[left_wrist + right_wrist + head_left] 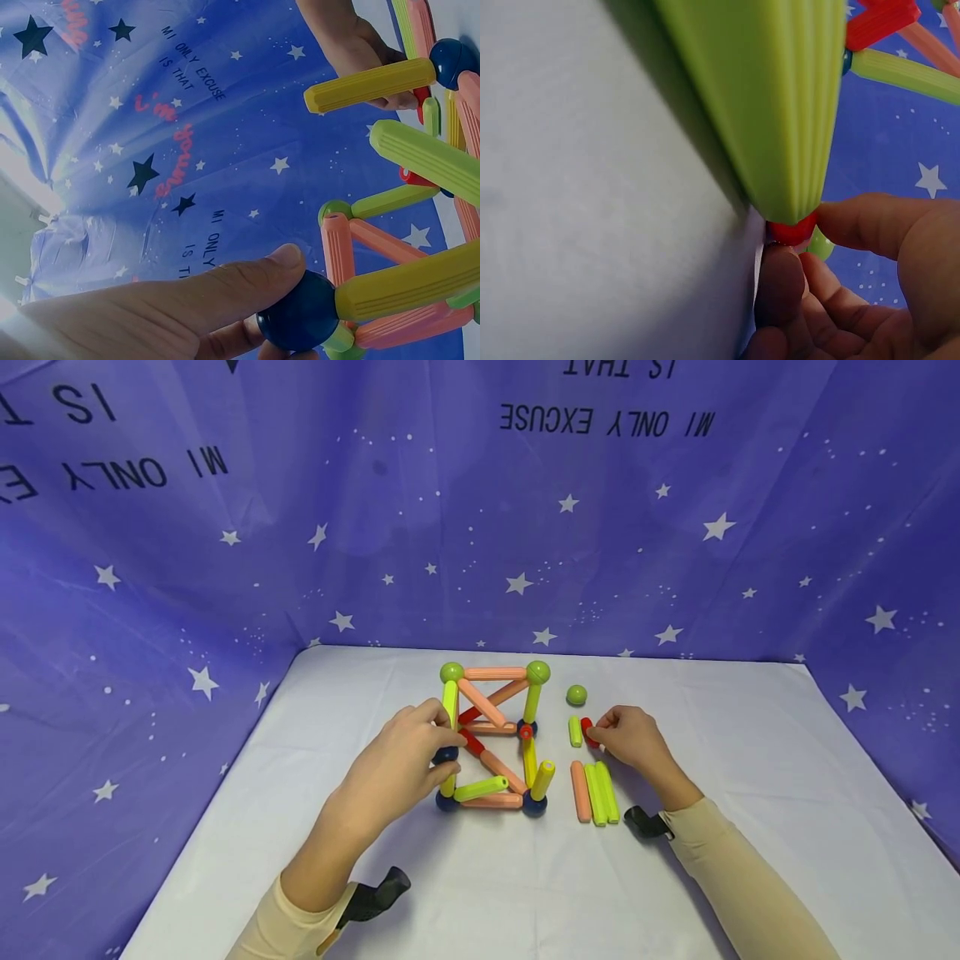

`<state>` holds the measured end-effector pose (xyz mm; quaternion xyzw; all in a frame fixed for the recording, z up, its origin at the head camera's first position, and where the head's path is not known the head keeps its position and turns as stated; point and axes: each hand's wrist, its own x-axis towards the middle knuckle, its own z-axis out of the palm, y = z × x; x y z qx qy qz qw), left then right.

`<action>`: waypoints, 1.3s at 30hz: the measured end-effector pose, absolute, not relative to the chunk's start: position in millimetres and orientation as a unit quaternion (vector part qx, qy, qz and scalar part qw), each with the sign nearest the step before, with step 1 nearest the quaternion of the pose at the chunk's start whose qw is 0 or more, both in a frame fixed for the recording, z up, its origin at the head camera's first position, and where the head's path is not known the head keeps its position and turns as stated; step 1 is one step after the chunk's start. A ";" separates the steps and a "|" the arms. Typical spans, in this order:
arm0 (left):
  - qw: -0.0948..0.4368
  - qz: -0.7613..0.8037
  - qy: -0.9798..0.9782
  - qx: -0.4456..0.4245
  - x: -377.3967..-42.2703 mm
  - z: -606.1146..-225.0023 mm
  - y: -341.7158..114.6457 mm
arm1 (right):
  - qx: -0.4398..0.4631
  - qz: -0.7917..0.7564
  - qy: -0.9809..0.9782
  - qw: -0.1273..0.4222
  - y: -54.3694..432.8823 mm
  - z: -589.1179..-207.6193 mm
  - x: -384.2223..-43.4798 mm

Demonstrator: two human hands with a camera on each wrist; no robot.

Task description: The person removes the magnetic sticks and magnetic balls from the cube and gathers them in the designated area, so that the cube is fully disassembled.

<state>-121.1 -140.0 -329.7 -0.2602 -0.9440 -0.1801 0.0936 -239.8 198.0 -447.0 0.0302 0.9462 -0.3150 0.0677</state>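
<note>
A frame of coloured rods and balls stands mid-table, with green balls point(537, 673) at the far corners and dark blue balls point(535, 802) nearer. On its left side my left hand point(401, 760) pinches a dark blue ball point(298, 311) that sits atop a yellow rod point(409, 283). My right hand point(633, 742), to the right of the frame, pinches a short red rod point(589, 732) at the table surface. Beside that lies a short green rod point(575, 732). One yellow rod point(543, 780) rises from the near right ball, its upper end free.
A loose green ball point(576, 695) lies beyond the right hand. Nearer, a pink rod point(581, 792) and several long green rods point(601, 793) lie side by side. A purple star-printed cloth point(517, 527) hangs behind the white table point(720, 710).
</note>
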 end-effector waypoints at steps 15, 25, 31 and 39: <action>0.085 -0.177 -0.947 -0.255 -119.8 -328.5 -139.4 | 0.015 -0.331 0.942 0.055 198.5 -442.4 -239.7; 0.087 -0.175 -0.947 -0.254 -120.0 -328.0 -138.8 | -0.115 -0.430 0.894 0.049 179.9 -411.2 -209.8; 0.090 -0.177 -0.946 -0.255 -120.6 -327.8 -138.2 | -0.281 -0.447 0.847 0.065 162.8 -390.8 -179.5; 0.090 -0.175 -0.946 -0.256 -120.8 -328.5 -138.2 | -0.343 -0.338 0.875 0.049 155.8 -388.7 -155.2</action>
